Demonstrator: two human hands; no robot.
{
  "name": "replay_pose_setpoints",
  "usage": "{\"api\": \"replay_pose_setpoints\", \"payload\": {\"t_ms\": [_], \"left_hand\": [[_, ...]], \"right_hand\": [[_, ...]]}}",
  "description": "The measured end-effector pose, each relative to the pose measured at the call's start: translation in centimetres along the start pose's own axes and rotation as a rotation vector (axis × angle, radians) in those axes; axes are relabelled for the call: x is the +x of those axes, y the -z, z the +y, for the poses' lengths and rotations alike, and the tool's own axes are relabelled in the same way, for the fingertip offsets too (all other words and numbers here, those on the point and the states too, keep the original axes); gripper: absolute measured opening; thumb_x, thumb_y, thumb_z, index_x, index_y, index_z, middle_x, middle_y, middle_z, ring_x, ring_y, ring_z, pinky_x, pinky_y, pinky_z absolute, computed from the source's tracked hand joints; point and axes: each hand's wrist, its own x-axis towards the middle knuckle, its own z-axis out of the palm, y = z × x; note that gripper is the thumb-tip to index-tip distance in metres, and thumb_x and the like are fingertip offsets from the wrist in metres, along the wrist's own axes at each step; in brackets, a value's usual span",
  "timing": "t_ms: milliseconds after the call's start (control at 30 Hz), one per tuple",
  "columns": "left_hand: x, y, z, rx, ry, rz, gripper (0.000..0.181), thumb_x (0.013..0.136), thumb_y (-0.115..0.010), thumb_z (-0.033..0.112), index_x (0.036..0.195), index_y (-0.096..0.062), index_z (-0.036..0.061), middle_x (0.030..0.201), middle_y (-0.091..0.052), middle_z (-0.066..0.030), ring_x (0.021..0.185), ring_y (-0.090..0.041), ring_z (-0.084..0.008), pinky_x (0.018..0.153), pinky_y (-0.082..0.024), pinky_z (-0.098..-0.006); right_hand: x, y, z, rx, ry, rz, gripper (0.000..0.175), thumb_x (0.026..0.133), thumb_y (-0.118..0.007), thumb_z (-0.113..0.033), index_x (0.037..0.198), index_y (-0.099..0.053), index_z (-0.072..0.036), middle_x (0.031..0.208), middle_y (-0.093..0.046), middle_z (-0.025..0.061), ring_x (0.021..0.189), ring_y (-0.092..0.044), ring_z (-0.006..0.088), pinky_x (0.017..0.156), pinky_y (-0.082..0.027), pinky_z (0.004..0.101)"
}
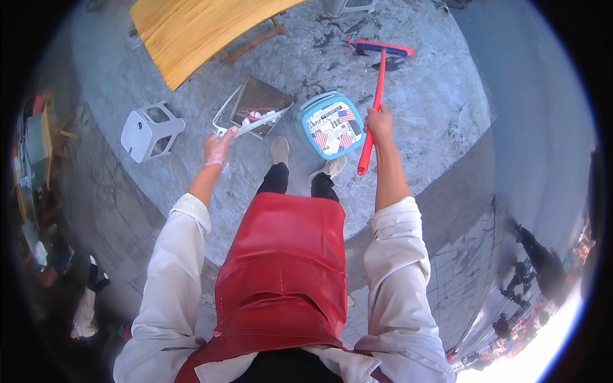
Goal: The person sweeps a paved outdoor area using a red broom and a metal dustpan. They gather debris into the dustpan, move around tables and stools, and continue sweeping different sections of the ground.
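Observation:
My left hand [219, 146], in a clear plastic glove, is closed around the pale tubular handle [258, 123] of a dustpan. The dustpan's brown pan [262, 95] rests on the concrete floor and contains crumpled white scraps [258, 116] and some red bits. In my right hand [380, 122] is the red handle [378, 86] of a broom, gripped near its lower end in the picture. At its far end, the broom's dark blue head [383, 48] with pinkish-red bristles is on the floor, beside dark wet-looking patches.
A blue-rimmed plastic stool [322, 152] with a printed top stands before my feet, between dustpan and broom. A white plastic stool [152, 131] is at the left. A wooden table [206, 33] juts in from the top. People [541, 263] are visible far right and lower left.

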Motion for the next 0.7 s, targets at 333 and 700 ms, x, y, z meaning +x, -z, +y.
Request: {"api": "replay_pose_setpoints", "payload": {"t_ms": [333,700], "left_hand": [[7.0,-3.0,3.5,0.114,0.083,-0.116,0.066,0.066,-0.071,0.058,0.089,-0.065,-0.0040,0.089,-0.065,-0.0169,0.082,-0.060,-0.0246,0.076,-0.045,-0.0365],[8.7,-4.2,2.6,0.078,0.029,-0.129,0.057,0.069,-0.072,0.052,0.091,-0.067,-0.0002,0.087,-0.067,-0.0147,0.079,-0.062,-0.0239,0.073,-0.047,-0.0350]], "right_hand": [[-12.6,3.6,-0.7,-0.264,-0.089,-0.230,0.048,0.084,-0.054,-0.016,0.130,-0.046,-0.006,0.064,-0.057,0.0079,0.047,-0.053,0.0145,0.041,-0.042,0.0303],[-15.6,-1.3,-3.6,-0.259,-0.129,-0.140,0.050,0.087,-0.051,-0.013,0.135,-0.041,-0.009,0.061,-0.052,0.0034,0.044,-0.047,0.0102,0.038,-0.039,0.0269]]}}
